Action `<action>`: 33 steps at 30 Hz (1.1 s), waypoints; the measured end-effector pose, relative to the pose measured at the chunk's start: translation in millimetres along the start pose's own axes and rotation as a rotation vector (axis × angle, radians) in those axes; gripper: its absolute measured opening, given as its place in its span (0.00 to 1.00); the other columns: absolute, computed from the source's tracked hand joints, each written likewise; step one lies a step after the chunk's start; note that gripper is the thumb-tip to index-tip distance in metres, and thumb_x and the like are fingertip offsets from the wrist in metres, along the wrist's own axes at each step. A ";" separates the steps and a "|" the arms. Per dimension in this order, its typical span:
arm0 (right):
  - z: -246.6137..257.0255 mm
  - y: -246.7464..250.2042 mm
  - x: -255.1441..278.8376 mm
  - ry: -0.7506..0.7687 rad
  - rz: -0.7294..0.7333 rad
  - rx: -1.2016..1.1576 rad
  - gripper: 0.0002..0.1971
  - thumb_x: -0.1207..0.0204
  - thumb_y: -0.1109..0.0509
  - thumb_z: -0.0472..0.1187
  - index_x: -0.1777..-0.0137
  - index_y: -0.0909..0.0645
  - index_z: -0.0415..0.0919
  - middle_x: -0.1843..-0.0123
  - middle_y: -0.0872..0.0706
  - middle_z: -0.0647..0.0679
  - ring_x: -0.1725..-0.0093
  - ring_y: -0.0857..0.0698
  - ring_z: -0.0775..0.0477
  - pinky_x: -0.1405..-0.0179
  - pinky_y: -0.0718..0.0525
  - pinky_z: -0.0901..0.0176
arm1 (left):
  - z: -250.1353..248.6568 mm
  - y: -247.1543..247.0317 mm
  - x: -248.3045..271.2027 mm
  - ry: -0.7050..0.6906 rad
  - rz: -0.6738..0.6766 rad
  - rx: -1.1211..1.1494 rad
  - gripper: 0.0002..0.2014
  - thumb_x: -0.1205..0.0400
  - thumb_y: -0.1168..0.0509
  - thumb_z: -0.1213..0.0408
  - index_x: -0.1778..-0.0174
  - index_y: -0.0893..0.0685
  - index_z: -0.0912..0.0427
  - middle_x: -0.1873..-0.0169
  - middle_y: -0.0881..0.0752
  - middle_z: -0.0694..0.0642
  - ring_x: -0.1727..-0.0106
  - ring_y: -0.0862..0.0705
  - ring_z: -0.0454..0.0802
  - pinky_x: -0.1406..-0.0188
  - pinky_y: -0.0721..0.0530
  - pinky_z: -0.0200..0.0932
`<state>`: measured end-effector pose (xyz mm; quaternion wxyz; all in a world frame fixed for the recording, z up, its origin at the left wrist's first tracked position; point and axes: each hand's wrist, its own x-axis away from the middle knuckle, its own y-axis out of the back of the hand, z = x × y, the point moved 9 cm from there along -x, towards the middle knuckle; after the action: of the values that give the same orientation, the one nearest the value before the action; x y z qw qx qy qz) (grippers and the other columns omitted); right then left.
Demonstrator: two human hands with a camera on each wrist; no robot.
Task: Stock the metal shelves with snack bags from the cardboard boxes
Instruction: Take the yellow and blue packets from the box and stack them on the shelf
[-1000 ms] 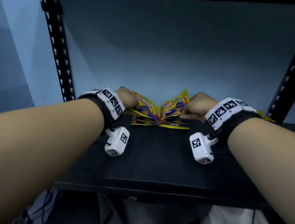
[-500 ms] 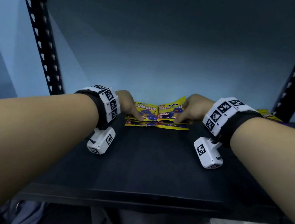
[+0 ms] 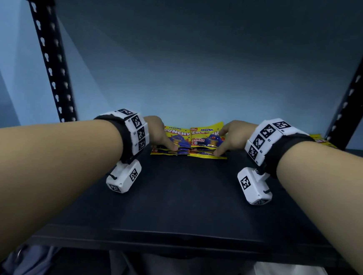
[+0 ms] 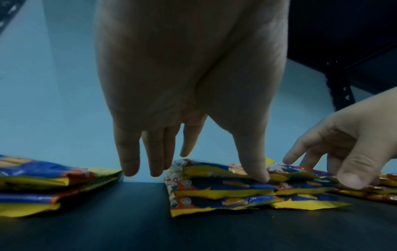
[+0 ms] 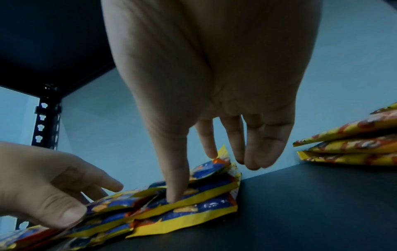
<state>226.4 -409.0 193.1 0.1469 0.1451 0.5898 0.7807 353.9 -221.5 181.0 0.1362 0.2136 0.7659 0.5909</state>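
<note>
Shelf (image 3: 181,204): flat, matte black board, smooth, its front edge nearest the head camera; perforated black metal uprights (image 3: 50,57) stand at the back corners. Below the front edge a white, boxy shape shows dimly; what it is I cannot tell.

Both forearms reach over the board, each wrist wearing a black strap with white marker blocks (image 3: 136,131).

At the back of the shelf, against the pale blue wall (image 3: 191,84), two short stacks of bags (image 3: 177,141) lie side by side, touching at the middle. The bags are flat pouches of crinkled glossy foil, yellow-edged with blue and orange print, and "MONSTER" is readable on top.

Left hand (image 3: 161,135): on the left stack, fingers straight and spread, thumb tip pressing down on the stack's near edge. It grips nothing.

Right hand (image 3: 230,139): on the right stack, same posture. Thumb tip presses the near edge and the fingers hang straight beyond the top bag.

Left wrist view alone shows a further stack (image 4: 49,183) to the left, apart from the centre pair, with bare shelf between; three layers are countable in the pressed stack (image 4: 217,190).

Right wrist view alone shows another three-bag stack (image 5: 352,146) further right, well apart, its top pouches tilted upward. The head view catches only a yellow corner of it behind the right wrist.
</note>
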 end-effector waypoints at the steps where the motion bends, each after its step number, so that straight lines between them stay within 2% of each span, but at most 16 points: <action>1: -0.3 3.1 4.8 -0.001 -0.008 0.000 0.38 0.29 0.15 0.53 0.22 0.21 0.39 0.27 0.16 0.42 0.30 0.17 0.39 0.30 0.19 0.51 | 0.8 3.5 5.0 0.000 -0.010 0.010 0.41 0.27 0.21 0.40 0.27 0.20 0.67 0.38 0.17 0.58 0.37 0.19 0.55 0.37 0.23 0.47; 3: -0.3 10.8 17.2 0.007 -0.044 -0.022 0.38 0.29 0.15 0.53 0.21 0.22 0.40 0.26 0.18 0.43 0.29 0.18 0.40 0.36 0.21 0.56 | 2.9 14.0 19.6 -0.013 -0.057 0.034 0.42 0.27 0.20 0.42 0.24 0.21 0.66 0.42 0.20 0.57 0.41 0.21 0.54 0.41 0.25 0.45; 5: 2.6 18.6 32.6 0.034 -0.102 -0.061 0.37 0.29 0.16 0.53 0.22 0.22 0.42 0.32 0.17 0.46 0.33 0.18 0.43 0.44 0.24 0.59 | 5.1 23.7 38.3 -0.066 -0.120 0.035 0.38 0.27 0.19 0.45 0.25 0.20 0.60 0.39 0.17 0.56 0.37 0.18 0.55 0.40 0.22 0.44; 7: 9.3 21.0 51.9 0.075 -0.146 -0.104 0.30 0.29 0.16 0.54 0.29 0.18 0.45 0.41 0.17 0.50 0.43 0.17 0.46 0.50 0.24 0.59 | 5.7 30.8 62.7 -0.138 -0.184 0.049 0.28 0.28 0.18 0.46 0.35 0.14 0.53 0.41 0.13 0.51 0.38 0.15 0.54 0.41 0.18 0.45; 10: 19.0 12.1 84.4 0.120 -0.165 -0.178 0.20 0.31 0.15 0.55 0.43 0.15 0.50 0.49 0.12 0.49 0.53 0.15 0.48 0.57 0.21 0.57 | 4.2 30.3 104.2 -0.224 -0.205 0.109 0.14 0.27 0.19 0.49 0.52 0.12 0.52 0.57 0.10 0.49 0.53 0.12 0.49 0.53 0.15 0.43; 13: 34.0 -3.3 125.7 0.193 -0.169 -0.249 0.16 0.31 0.15 0.54 0.50 0.14 0.49 0.57 0.11 0.50 0.61 0.14 0.53 0.63 0.21 0.61 | 1.9 24.5 147.8 -0.284 -0.197 0.137 0.12 0.25 0.20 0.49 0.59 0.12 0.51 0.65 0.11 0.47 0.64 0.15 0.42 0.64 0.21 0.40; 15: 44.9 -13.8 157.2 0.248 -0.179 -0.289 0.14 0.31 0.15 0.52 0.55 0.14 0.47 0.64 0.11 0.52 0.70 0.17 0.62 0.72 0.26 0.70 | 1.5 20.0 178.0 -0.320 -0.178 0.171 0.12 0.26 0.20 0.48 0.62 0.13 0.51 0.70 0.11 0.47 0.69 0.15 0.40 0.66 0.20 0.40; 18: 56.1 -37.4 199.7 0.306 -0.112 -0.339 0.12 0.30 0.15 0.49 0.60 0.14 0.45 0.68 0.10 0.50 0.75 0.19 0.62 0.74 0.27 0.72 | 0.7 -6.0 219.7 -0.357 0.012 0.199 0.12 0.24 0.20 0.51 0.63 0.12 0.54 0.72 0.10 0.47 0.72 0.11 0.43 0.67 0.16 0.40; 21: 59.8 -79.2 229.3 0.349 0.139 -0.378 0.10 0.27 0.16 0.44 0.57 0.14 0.41 0.69 0.10 0.47 0.76 0.17 0.55 0.73 0.23 0.65 | 5.8 -54.5 251.9 -0.365 0.318 0.182 0.11 0.22 0.21 0.54 0.57 0.12 0.57 0.71 0.10 0.49 0.69 0.09 0.47 0.67 0.14 0.42; 23: 55.7 -110.9 244.1 0.352 0.300 -0.361 0.10 0.26 0.17 0.43 0.53 0.14 0.40 0.67 0.09 0.46 0.75 0.16 0.50 0.74 0.21 0.63 | 13.3 -89.4 265.8 -0.358 0.471 0.187 0.12 0.20 0.22 0.54 0.51 0.12 0.60 0.70 0.10 0.49 0.67 0.10 0.47 0.69 0.15 0.43; 28: 29.0 -198.8 254.9 0.240 0.524 -0.285 0.20 0.26 0.16 0.48 0.38 0.17 0.44 0.60 0.07 0.47 0.69 0.12 0.54 0.69 0.18 0.59 | 29.8 -177.9 281.4 -0.307 0.676 0.155 0.15 0.21 0.22 0.53 0.43 0.13 0.56 0.67 0.09 0.47 0.63 0.10 0.44 0.58 0.13 0.47; 31: 10.5 -255.2 253.1 0.146 0.642 -0.211 0.23 0.29 0.15 0.54 0.38 0.15 0.47 0.48 0.07 0.46 0.69 0.12 0.57 0.64 0.15 0.58 | 36.5 -230.1 280.7 -0.258 0.752 0.135 0.17 0.22 0.21 0.52 0.41 0.14 0.53 0.58 0.07 0.51 0.62 0.10 0.42 0.56 0.14 0.46; 33: -0.4 -284.4 254.9 0.082 0.711 -0.176 0.23 0.29 0.16 0.55 0.37 0.14 0.48 0.46 0.07 0.48 0.63 0.11 0.56 0.60 0.13 0.60 | 41.4 -261.9 279.2 -0.227 0.776 0.111 0.19 0.23 0.21 0.51 0.40 0.13 0.53 0.59 0.08 0.52 0.63 0.11 0.41 0.58 0.15 0.43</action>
<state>9.6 -233.0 -67.5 -0.1452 0.2964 0.4386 0.8359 86.1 -105.1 -70.0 -0.0248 0.5576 0.6395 0.5288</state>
